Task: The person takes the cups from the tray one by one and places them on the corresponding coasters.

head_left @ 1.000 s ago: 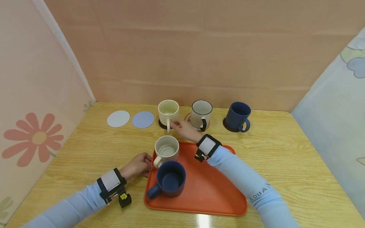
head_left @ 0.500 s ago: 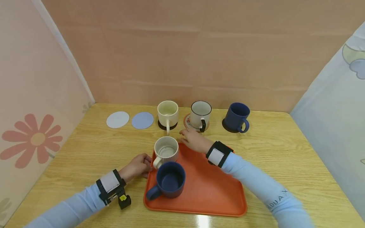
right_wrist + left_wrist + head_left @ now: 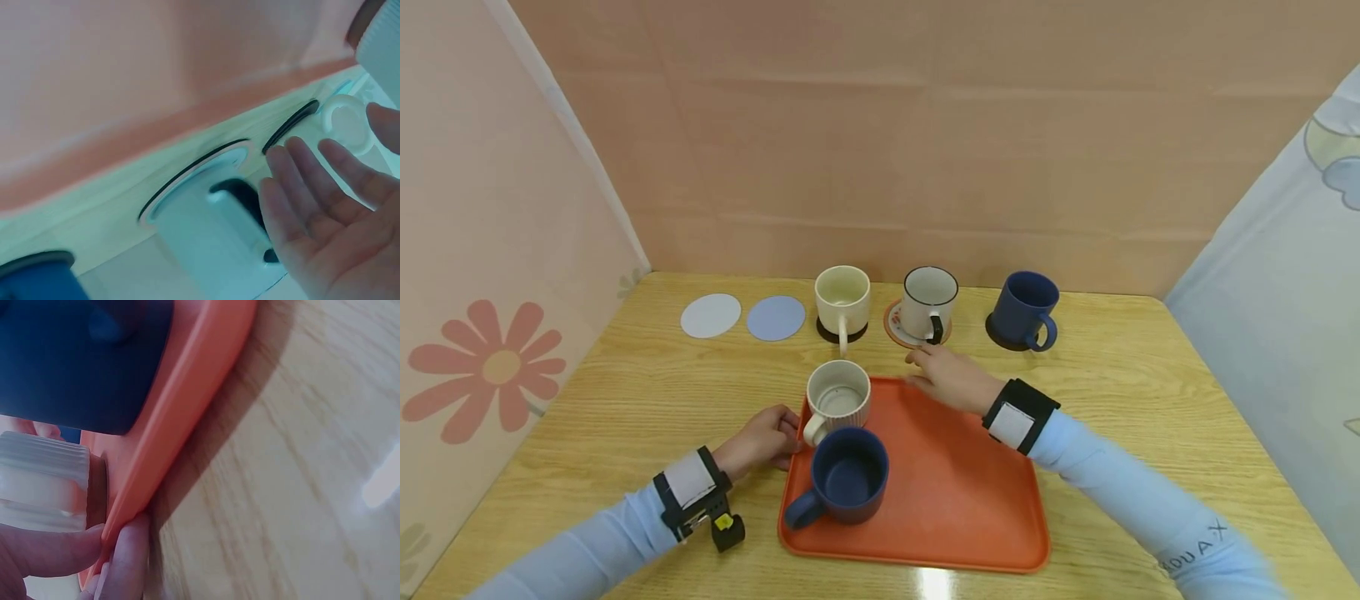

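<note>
My left hand [image 3: 762,437] pinches the left rim of the orange tray [image 3: 955,508] between thumb and fingers, as the left wrist view shows. On the tray's left side stand a ribbed off-white mug [image 3: 850,410] and, nearer me, a dark blue mug [image 3: 848,479]. My right hand [image 3: 953,377] hovers over the tray's far edge with fingers relaxed and nothing in them. Just beyond it is a white mug with a black rim and black handle [image 3: 925,312], on a patterned round coaster [image 3: 895,327]. A cream mug [image 3: 841,310] stands on a dark coaster [image 3: 829,335] to its left.
Another blue mug [image 3: 1026,308] stands on a dark coaster [image 3: 1000,336] at the back right. At the back left lie a white round coaster [image 3: 711,316] and a pale lavender one [image 3: 776,318]. Fabric-covered walls [image 3: 925,150] border the wooden table [image 3: 1150,400].
My right hand has let go of the cream mug's handle and drawn back to the right, over the tray's far edge. The left hand stays at the tray rim.
</note>
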Demonstrator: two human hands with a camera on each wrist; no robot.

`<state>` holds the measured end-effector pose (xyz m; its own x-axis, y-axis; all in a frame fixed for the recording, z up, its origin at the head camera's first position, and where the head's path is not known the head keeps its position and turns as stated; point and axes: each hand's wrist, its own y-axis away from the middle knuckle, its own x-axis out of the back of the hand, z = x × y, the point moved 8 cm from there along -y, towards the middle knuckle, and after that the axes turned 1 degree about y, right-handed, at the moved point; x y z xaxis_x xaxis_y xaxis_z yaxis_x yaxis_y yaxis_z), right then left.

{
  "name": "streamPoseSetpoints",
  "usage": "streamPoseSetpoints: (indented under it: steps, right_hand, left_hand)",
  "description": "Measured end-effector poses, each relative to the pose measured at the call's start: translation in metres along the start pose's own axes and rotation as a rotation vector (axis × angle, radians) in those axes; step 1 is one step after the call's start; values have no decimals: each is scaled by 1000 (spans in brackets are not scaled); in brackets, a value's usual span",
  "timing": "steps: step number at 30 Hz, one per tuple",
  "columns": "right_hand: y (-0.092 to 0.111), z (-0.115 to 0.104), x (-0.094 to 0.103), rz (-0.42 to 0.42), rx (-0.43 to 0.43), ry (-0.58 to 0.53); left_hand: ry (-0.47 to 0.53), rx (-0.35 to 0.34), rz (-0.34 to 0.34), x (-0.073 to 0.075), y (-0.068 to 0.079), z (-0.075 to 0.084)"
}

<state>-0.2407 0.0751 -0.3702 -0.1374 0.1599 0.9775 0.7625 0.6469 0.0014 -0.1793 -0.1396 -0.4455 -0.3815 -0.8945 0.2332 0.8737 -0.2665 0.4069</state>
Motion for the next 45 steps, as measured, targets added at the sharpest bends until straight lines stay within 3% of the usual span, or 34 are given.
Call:
streamPoseSetpoints:
  steps: [8,22,27,35,45]
  right_hand:
    - [18,26,0,-56,-61,54]
    - [36,53,6,-104,-118,18]
    - [44,65,8,-136,-155,-47]
    - [58,80,11,-172,-219,-242]
    - [75,93,13,-137,-259,-270]
  left_hand:
    - [12,-13,-15,0,0,2]
    - [26,-10,-23,-2,-1,4]
    - [23,-7,-23,-2,0,4]
    - [16,-1,-24,-2,1,3]
    - [-4,6,7,0,1,1]
